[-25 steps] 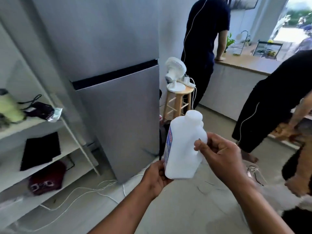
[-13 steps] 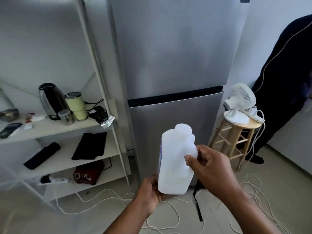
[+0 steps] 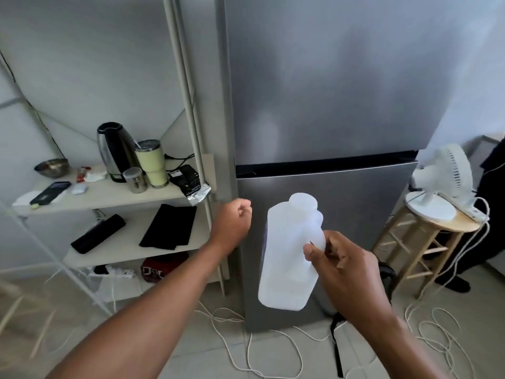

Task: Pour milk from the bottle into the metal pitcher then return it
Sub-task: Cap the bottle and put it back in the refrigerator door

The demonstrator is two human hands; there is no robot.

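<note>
You look to be on the return leg: the capped bottle sits mid-frame, gripped at its handle by your right hand (no pitcher in sight). Your left hand, fingers curled on nothing, reaches for the left edge of the fridge's lower door, still shut.

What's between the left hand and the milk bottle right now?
Head view: nothing. Only the fridge's lower door shows in the gap between the left hand and the milk bottle.
</note>
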